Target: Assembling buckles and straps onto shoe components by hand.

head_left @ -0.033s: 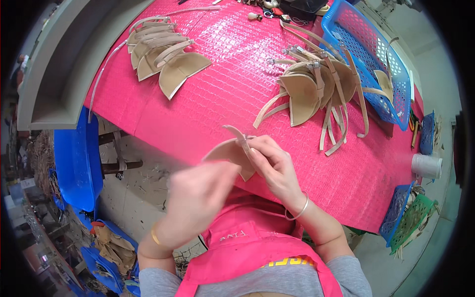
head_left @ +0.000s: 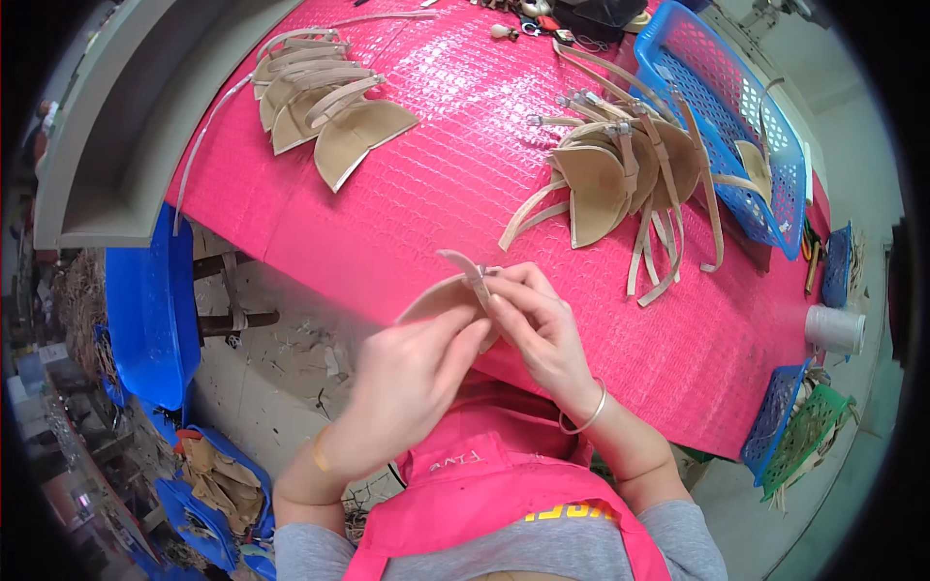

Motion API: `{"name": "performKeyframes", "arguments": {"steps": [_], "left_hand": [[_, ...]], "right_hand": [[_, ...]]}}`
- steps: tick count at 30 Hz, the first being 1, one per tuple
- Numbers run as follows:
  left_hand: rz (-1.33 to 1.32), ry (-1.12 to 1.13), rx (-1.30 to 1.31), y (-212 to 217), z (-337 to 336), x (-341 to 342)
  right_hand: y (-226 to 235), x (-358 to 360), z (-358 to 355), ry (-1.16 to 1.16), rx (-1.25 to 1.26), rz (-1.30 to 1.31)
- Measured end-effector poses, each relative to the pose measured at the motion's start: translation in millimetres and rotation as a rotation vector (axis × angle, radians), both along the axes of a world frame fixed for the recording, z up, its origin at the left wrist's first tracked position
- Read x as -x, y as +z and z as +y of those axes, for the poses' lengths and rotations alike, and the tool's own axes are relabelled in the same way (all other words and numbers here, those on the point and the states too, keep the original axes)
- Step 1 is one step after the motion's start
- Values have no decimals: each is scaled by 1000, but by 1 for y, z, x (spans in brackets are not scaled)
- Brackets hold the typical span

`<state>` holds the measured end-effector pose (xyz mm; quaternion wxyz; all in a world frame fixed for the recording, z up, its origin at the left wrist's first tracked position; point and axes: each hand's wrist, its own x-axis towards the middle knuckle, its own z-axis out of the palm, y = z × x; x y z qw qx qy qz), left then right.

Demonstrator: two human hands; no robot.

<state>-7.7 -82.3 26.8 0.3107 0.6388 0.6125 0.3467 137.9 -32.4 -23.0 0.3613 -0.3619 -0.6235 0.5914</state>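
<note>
A tan, cupped sandal heel upper (head_left: 430, 298) with a narrow strap (head_left: 459, 259) is held over the table's near edge. My right hand (head_left: 539, 324) is closed on it, thumb and fingers pinching the strap beside a small buckle. The strap's loose end sticks up to the left. My left hand (head_left: 412, 373) is closed too, thumb and forefinger together against the near side of the upper. Anything between those fingertips is hidden, and part of the upper lies behind them.
Similar uppers (head_left: 366, 131) lie overlapping at the far left of the pink-covered table (head_left: 426, 194). Another pile, with buckled straps (head_left: 594, 194), lies right, beside a blue basket (head_left: 790, 184). A white roll (head_left: 835, 329) and green basket (head_left: 806, 436) are at the right edge; a blue bin (head_left: 150, 320) stands left.
My left hand, smeared by motion before, is sharper now and its fingertips have come to the near side of the upper. My right hand keeps its hold.
</note>
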Motion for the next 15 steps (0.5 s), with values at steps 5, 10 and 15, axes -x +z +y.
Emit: {"name": "performKeyframes", "arguments": {"steps": [5, 10, 15], "left_hand": [[-1035, 115, 337, -55, 17, -19], [-1040, -26, 377, -59, 17, -37], [-1439, 140, 463, -48, 23, -36]], "right_hand": [[23, -20, 8, 3, -309, -381], [49, -26, 36, -14, -352, -439], [22, -37, 17, 81, -837, -360]]}}
